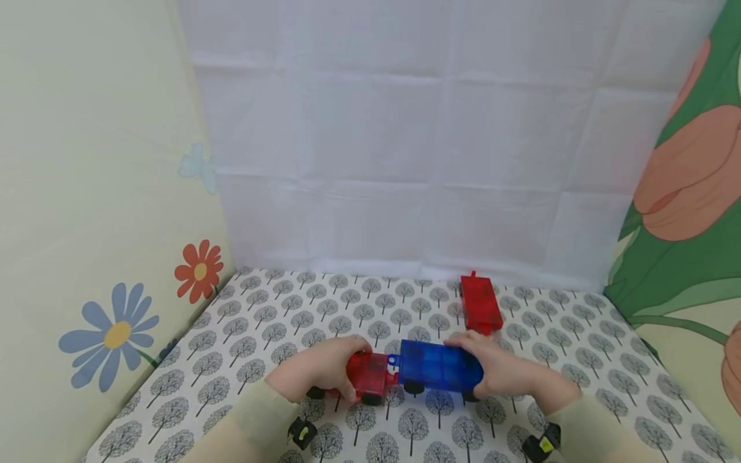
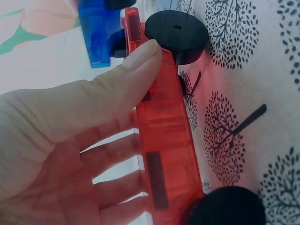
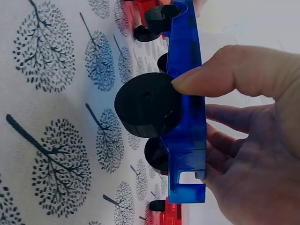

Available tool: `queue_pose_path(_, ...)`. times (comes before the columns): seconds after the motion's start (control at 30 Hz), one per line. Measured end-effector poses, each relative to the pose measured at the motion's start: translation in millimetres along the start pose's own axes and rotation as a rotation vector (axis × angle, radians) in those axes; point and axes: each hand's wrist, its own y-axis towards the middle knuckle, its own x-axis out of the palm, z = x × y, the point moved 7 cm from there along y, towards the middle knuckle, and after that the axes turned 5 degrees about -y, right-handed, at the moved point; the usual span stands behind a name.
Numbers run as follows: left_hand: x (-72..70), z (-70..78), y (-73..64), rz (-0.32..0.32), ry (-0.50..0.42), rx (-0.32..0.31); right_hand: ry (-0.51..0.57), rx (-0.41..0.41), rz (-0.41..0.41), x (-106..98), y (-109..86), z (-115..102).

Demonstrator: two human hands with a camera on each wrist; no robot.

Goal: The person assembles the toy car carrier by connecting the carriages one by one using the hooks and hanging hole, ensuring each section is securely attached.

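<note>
My left hand (image 1: 331,365) grips a see-through red toy car (image 1: 372,374) with black wheels. In the left wrist view its thumb presses one side of the red body, and the fingers are on the far side. A see-through blue toy car (image 1: 437,365), also black-wheeled, is held by its right end in my right hand (image 1: 494,363). The right wrist view shows the thumb on the blue side just above a wheel (image 3: 147,104). The cars stand end to end, the blue loop (image 1: 393,360) close to the red hitch (image 1: 393,379); whether they are linked, I cannot tell.
Another red toy car (image 1: 482,303) lies behind the right hand, toward the back of the table. A tree-print cloth (image 1: 255,347) covers the table. White fabric (image 1: 370,141) hangs at the back, and flower-patterned walls (image 1: 110,225) stand on both sides.
</note>
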Motion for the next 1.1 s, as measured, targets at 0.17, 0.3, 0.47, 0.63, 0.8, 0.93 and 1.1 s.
queue_pose_path(0.17,-0.8,0.4,-0.6,0.003,-0.001,0.002,-0.012,0.011,-0.005,4,-2.5,1)
queue_pose_path(0.3,-0.8,1.1,-1.5,-0.001,-0.009,-0.008,-0.021,0.017,-0.009,6,-3.9,3)
queue_pose_path(0.47,-1.2,2.2,-2.4,-0.003,-0.033,-0.017,-0.016,0.011,-0.023,8,-4.5,4)
queue_pose_path(0.63,-1.6,2.7,-2.6,0.002,-0.013,-0.011,0.003,-0.001,-0.036,10,-7.4,5)
queue_pose_path(0.8,-0.7,0.6,-1.6,0.004,-0.007,-0.015,0.028,-0.021,-0.043,11,-9.4,8)
queue_pose_path(0.93,-0.7,0.8,-1.3,0.004,-0.011,-0.016,0.018,-0.058,-0.044,11,-9.8,9)
queue_pose_path(1.1,-0.8,1.5,-1.0,0.006,-0.003,-0.007,-0.006,-0.08,-0.045,11,-10.0,7)
